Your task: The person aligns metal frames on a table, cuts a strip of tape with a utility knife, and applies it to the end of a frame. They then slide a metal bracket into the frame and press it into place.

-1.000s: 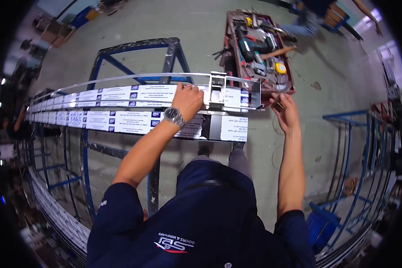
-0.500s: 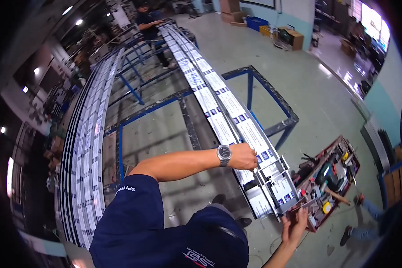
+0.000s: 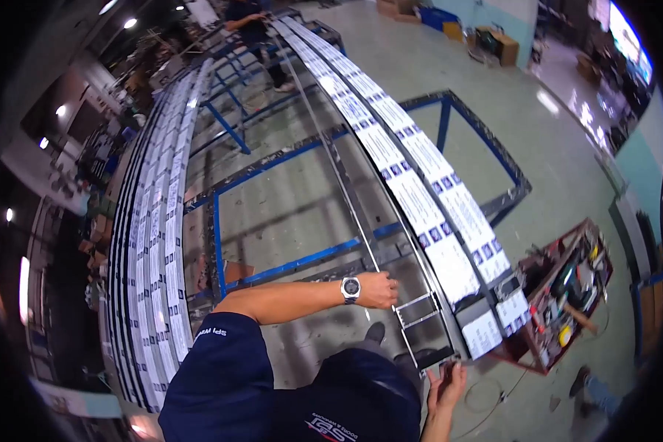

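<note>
My left hand [image 3: 378,290], with a watch on its wrist, is closed on a long thin metal frame [image 3: 404,329] left of the wrapped profiles. My right hand [image 3: 447,384] has its fingers curled up at the near end of this frame, thumb and fingers apart, touching its end; whether it grips is unclear. Beside the frame, two long profiles covered in white printed film [image 3: 420,197] run away from me over the blue work stand [image 3: 272,267]. At the far end, a co-worker's hand [image 3: 258,16] is by the profiles.
A red tool box [image 3: 535,355] with a hammer and a drill stands on the right. Several stacked wrapped profiles [image 3: 155,258] lie along the left. A co-worker [image 3: 252,33] stands at the far end. Another person's leg and shoe [image 3: 580,381] show at the lower right.
The thin frame has moved left, off the wrapped profiles, along with both my hands. The view has shifted a little, and the two wrapped profiles now lie apart from the frame.
</note>
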`<state>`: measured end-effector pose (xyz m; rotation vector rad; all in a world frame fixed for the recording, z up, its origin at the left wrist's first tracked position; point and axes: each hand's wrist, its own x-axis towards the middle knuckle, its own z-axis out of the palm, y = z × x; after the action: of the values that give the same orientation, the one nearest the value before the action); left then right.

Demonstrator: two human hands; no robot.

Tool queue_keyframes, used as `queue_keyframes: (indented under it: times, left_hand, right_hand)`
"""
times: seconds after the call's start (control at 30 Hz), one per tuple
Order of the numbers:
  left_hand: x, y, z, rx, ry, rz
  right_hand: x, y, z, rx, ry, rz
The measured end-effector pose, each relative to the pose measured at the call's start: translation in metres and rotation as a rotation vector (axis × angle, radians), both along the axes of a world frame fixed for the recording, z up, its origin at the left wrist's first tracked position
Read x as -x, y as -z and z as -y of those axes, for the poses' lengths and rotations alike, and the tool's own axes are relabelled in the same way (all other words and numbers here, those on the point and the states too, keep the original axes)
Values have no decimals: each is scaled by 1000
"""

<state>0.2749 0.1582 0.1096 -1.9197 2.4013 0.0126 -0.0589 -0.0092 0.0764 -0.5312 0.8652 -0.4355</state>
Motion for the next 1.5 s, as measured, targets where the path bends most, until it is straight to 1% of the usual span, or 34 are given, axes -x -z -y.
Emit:
queue_keyframes:
  times: [0.03,0.07,0.1,0.13,0.2,0.27,0.3,0.37,0.4,0.47,0.53,0.6,0.63,0.67,0.7,0.73,0.77,0.8,0.83,0.87,0.9,0.93,1.0,1.03,1.1,1.13,1.2,1.23,1.3,1.33,1.4,1.43,1.47,1.5]
  left_hand:
    - [-2,7,-7,-48,-3,17]
    - [-6,10,-13,16,25,28]
    - [-6,19,-19,4,111,-69]
    - [-12,29,-24,-37,78,-57]
    - [-12,47,-27,-65,55,-28]
    - [-6,53,-28,-140,22,-12]
    - [-3,57,-29,-129,77,-18]
    - [-4,68,-34,-58,-21,-137]
    - [-9,70,-30,-58,5,-131]
    - [-13,72,-24,-38,-64,-166]
    - [-6,48,-11,-12,-56,-204]
    - [14,17,10,-72,-316,-282]
    - [31,1,23,106,-336,-529]
    - [51,-20,40,146,-374,-695]
    - [69,-41,55,69,-412,-822]
    - [83,-50,71,64,-405,-814]
    - [96,-57,88,197,-333,-819]
    - [103,-64,99,326,-265,-823]
    - [105,-76,107,324,-268,-815]
    - [104,-87,114,234,-151,-672]
    - [103,-93,120,143,-38,-528]
    - [100,-93,125,142,-47,-517]
    - [95,-89,132,15,173,-387]
    - [93,-88,134,9,213,-377]
    - [85,-83,136,-14,281,-364]
    - [82,-82,139,-7,341,-350]
    - [77,-85,139,42,348,-427]
    - [71,-87,140,68,385,-459]
    - [58,-84,141,94,463,-487]
    - [52,-81,142,88,477,-500]
    - [41,-73,146,131,583,-500]
    - [35,-69,150,131,598,-515]
    - [30,-63,153,98,453,-588]
    - [23,-55,157,61,303,-657]
  right_hand:
    - [2,14,-7,-12,-21,17]
    - [-11,7,-19,-57,45,-44]
    - [-12,16,-23,-74,39,12]
    - [-7,27,-27,-73,26,-13]
    - [-15,7,-33,-81,23,-72]
    - [-6,8,-39,-40,76,-89]
    - [1,4,-38,-31,132,-97]
    - [10,-5,-42,108,112,-221]
    - [19,-2,-41,106,140,-217]
    - [39,7,-36,163,172,-210]
    - [42,-4,-34,164,222,-253]
    - [45,-7,-30,329,163,-323]
    - [41,-9,-31,418,149,-279]
    - [34,-8,-33,500,141,-210]
    - [27,-14,-35,555,49,-275]
    - [18,-26,-33,618,-41,-336]
    - [8,-38,-31,796,-150,-457]
    - [3,-43,-27,795,-146,-453]
    - [-1,-46,-23,989,-206,-499]
    - [-4,-49,-17,1184,-265,-539]
    - [-4,-53,-10,1297,-325,-540]
    - [-5,-55,-3,1297,-327,-525]
    - [-7,-55,7,1538,-387,-531]
    - [-9,-55,9,1519,-382,-527]
    - [-10,-62,18,1647,-478,-538]
    - [-10,-69,20,1643,-478,-550]
    - [-12,-84,20,920,-386,-348]
    - [-13,-83,23,922,-380,-361]
    - [-10,-73,22,-167,-365,77]
    - [-11,-65,16,-174,-348,68]
    - [-14,-43,-4,-224,-342,278]
    - [-19,-37,-12,-220,-301,333]
    - [-22,-33,-21,-221,-286,319]
    - [-27,-33,-29,-210,-131,160]
